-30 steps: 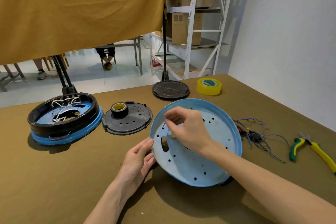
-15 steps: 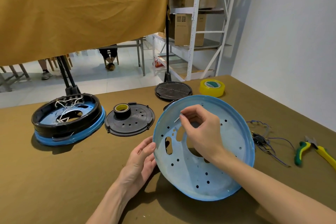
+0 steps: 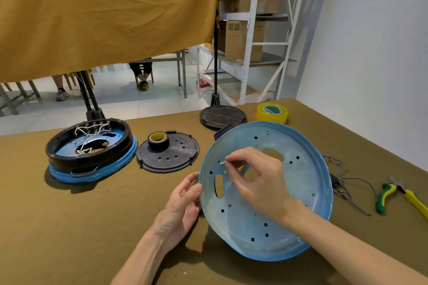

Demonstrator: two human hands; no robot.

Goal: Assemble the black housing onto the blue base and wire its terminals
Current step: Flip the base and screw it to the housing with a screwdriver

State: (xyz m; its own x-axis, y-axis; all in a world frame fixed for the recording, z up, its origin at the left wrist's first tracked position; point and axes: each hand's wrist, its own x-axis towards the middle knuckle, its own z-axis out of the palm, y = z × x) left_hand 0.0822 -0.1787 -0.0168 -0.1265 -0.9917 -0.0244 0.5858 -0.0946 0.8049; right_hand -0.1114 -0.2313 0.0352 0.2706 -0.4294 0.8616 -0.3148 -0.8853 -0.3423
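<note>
In the head view, the blue base [image 3: 266,227] is the landmark: a round, shallow blue dish pierced with holes and slots, tilted up with its hollow side facing the camera and its lower rim near the olive tabletop [image 3: 69,227]. The left hand [image 3: 183,206] holds the base at its left rim, thumb on the near face and the other fingers curled behind the edge. The right hand [image 3: 257,176] is over the upper middle of the base, thumb and forefinger pinching a small silvery screw [image 3: 222,162] whose tip points at a small hole in the upper left part of the dish.

Just behind the base's upper rim, a dark edge of a black part [image 3: 223,131] shows; the rest is hidden. Farther behind the base lies a flat black disc [image 3: 222,117], and right of that a roll of yellow tape [image 3: 272,113]. Left of the base sits a black perforated cover plate [image 3: 168,155] with a black tape roll [image 3: 158,141] standing on it. Well left of the base is an assembled unit [image 3: 90,150]: a black housing ring seated on another blue base, with white wires inside. Right of the base lie a tangle of thin wires [image 3: 345,183] and, beyond them, green-and-yellow pliers [image 3: 403,196].
</note>
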